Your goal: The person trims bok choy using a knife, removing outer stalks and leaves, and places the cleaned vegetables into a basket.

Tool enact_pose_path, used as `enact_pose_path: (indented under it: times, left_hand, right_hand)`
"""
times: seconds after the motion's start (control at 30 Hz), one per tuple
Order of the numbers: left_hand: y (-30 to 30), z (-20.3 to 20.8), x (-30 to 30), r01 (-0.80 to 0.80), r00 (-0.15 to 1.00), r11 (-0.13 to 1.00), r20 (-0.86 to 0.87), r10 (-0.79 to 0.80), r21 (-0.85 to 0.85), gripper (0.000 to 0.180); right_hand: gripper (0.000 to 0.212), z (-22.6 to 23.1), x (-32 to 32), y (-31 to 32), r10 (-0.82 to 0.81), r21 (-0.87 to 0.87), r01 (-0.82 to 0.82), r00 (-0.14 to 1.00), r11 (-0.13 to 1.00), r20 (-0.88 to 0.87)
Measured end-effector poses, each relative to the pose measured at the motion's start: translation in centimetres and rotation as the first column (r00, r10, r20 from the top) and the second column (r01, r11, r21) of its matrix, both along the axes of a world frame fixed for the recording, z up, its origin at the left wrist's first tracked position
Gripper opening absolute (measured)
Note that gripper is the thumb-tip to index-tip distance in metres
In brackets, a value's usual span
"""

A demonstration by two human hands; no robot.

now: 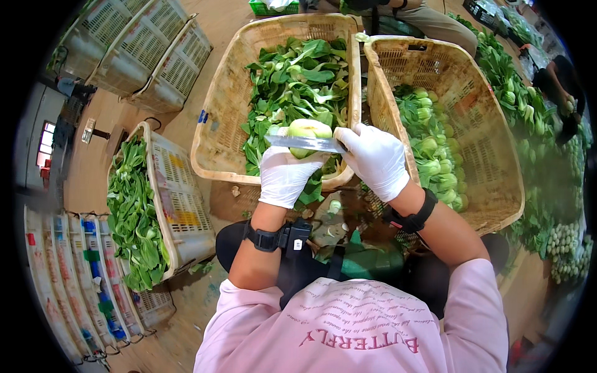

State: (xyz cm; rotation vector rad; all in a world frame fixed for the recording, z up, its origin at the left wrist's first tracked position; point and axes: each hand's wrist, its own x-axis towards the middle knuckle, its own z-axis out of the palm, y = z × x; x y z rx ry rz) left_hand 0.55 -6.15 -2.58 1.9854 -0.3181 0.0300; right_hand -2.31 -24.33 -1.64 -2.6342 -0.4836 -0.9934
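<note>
My left hand (287,174), in a white glove, grips a head of bok choy (309,132) with its pale base facing up. In my gloved right hand (375,158) is a knife (306,143), its blade lying across the bok choy's base. Both hands are over the near rim of a dirty beige crate (214,115) that holds loose green bok choy leaves (305,74). On the right, a second crate (482,133) contains trimmed bok choy (435,149) lined up in rows.
Left of me stands a crate (180,199) heaped with leafy greens (134,217). Stacked crates (134,50) rise at the upper left, more (81,280) at lower left. Bok choy piles (528,112) spread along the right. A person's leg (435,25) shows beyond the crates.
</note>
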Motion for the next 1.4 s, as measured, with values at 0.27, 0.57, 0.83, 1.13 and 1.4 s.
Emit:
enact_pose_path:
  times: [0.27, 0.57, 0.83, 1.13, 1.4]
  left_hand:
    - [1.5, 0.0, 0.9, -0.103, 0.994, 0.970, -0.049, 0.094, -0.221, 0.046]
    - [1.4, 4.1, -1.0, -0.189, 0.965, 0.982, 0.182, 0.188, -0.011, 0.045]
    - [2.4, -0.2, 0.3, -0.024, 0.938, 0.841, -0.302, -0.167, -0.541, 0.052]
    - [1.7, 1.5, -0.2, 0.027, 0.664, 0.559, -0.403, -0.630, -0.829, 0.049]
    - [1.2, -0.4, 0.2, 0.032, 0.736, 0.666, -0.434, -0.520, -0.745, 0.042]
  right_hand:
    - [0.008, -0.6, 3.2, 1.8, -0.027, 0.017, 0.031, 0.979, 0.999, -0.204]
    - [0.016, -2.2, 7.7, -1.6, -0.412, -0.416, 0.121, 0.535, 0.902, -0.738]
    - [0.052, 1.8, 3.1, 0.2, 0.770, 0.908, 0.236, 0.481, 0.345, -0.418]
    - [0.052, 1.9, 2.3, -1.2, 0.787, 0.883, 0.205, 0.399, 0.423, -0.470]
    - [0.043, 0.6, 3.2, -2.0, 0.850, 0.961, 0.136, 0.449, 0.242, -0.277]
